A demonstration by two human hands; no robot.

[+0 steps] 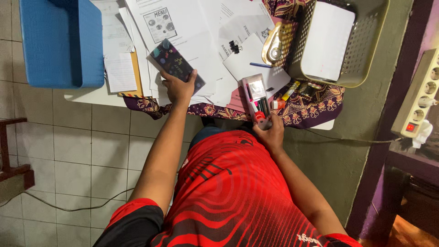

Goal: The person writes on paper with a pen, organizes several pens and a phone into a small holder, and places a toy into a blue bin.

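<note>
Closest in is the person's red and black patterned jersey (228,196), with both bare arms stretched toward the edge of a white table (91,97) draped partly in a purple patterned cloth (311,110). The right hand (270,133) is curled around the near end of a pink pencil case (257,98), which lies open on the table edge with pens and a red-capped marker showing inside. The left hand (178,87) is closed on the lower end of a dark, colourfully printed phone (176,64), thumb and fingers wrapped about it, holding it over a spread of white printed papers (192,27). Just beside the case lie a yellow highlighter (291,90) and a few small bits too small to tell. Further up, a black binder clip (234,46) sits on the sheets, near a blue pen (259,65) and a gold tape dispenser (275,43). Beyond that stands an olive perforated plastic basket (366,41) with white paper in it. A blue plastic chair (61,43) sits at the far left corner, and a white power strip (420,98) hangs off to the right.
</note>
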